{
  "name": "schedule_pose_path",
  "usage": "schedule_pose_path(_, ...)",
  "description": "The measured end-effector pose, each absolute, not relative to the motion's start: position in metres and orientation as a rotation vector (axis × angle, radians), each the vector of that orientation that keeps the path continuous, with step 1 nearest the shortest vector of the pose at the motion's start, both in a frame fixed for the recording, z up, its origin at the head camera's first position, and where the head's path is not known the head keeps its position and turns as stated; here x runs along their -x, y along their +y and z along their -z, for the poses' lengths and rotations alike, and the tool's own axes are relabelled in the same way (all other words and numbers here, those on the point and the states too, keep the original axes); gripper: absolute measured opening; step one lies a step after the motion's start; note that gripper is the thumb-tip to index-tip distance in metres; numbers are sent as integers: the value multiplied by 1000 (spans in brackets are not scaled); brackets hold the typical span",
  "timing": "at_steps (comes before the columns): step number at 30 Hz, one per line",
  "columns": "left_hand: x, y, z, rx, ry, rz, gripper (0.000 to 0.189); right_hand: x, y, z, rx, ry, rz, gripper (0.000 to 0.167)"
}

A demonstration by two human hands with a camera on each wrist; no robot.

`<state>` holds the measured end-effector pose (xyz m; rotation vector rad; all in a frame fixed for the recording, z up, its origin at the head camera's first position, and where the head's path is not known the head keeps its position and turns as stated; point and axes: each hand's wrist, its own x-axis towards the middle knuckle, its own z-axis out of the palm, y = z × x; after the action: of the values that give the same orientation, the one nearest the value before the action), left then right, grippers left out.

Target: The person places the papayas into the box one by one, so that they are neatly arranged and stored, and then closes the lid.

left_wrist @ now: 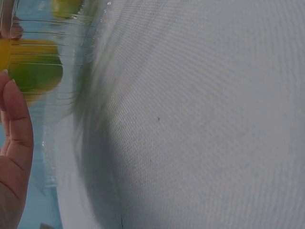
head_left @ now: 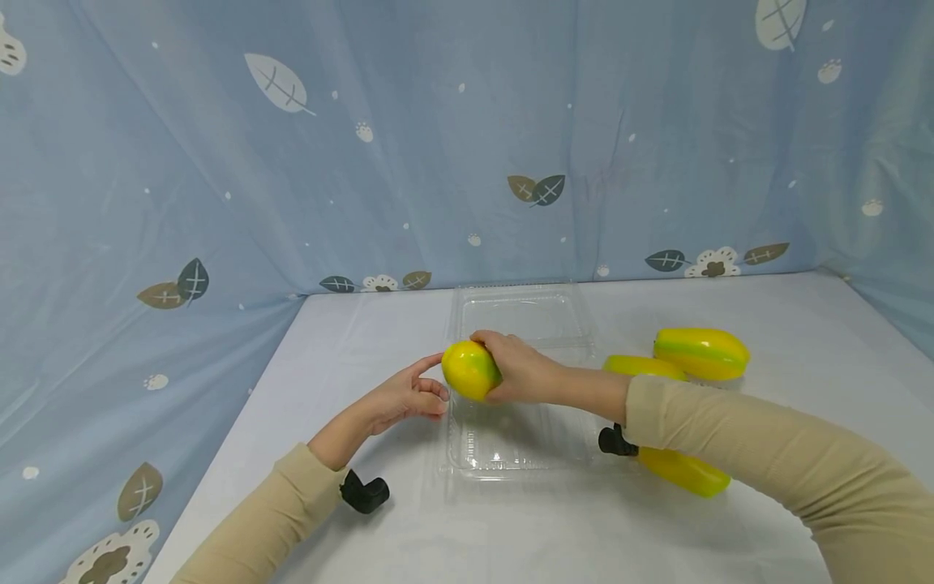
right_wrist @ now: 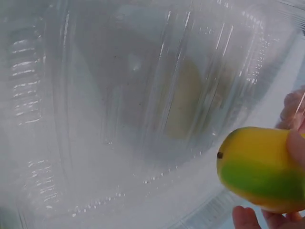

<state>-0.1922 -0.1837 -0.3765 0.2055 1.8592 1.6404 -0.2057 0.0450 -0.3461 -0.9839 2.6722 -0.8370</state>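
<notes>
A yellow-and-green papaya (head_left: 469,369) is held up over a clear plastic clamshell box (head_left: 503,473). My right hand (head_left: 524,371) grips it from the right, thumb and fingers around its body. In the right wrist view the papaya (right_wrist: 262,167) lies sideways, its dark end tip pointing left over the box. My left hand (head_left: 401,399) is at the box's left side, index finger stretched to the papaya's edge, other fingers loosely bent. Through the ribbed clear wall, the left wrist view shows the papaya (left_wrist: 38,69) beyond the left fingers (left_wrist: 18,112).
The box's open lid (head_left: 521,316) lies toward the back. More papayas lie to the right: one at the back (head_left: 702,353), one partly behind the right arm (head_left: 642,365), another nearer (head_left: 689,472). A patterned blue curtain (head_left: 438,146) hangs behind the white table (head_left: 525,535).
</notes>
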Motion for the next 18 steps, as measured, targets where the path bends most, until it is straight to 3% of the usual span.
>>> schedule_pose_path(9,193,-184,377,-223,1857,-1644,81,203,43,346,873,2687,721,91)
schedule_pose_path(18,193,-184,377,-233,1856,-1640,82,199,43,342,878,2660,691,93)
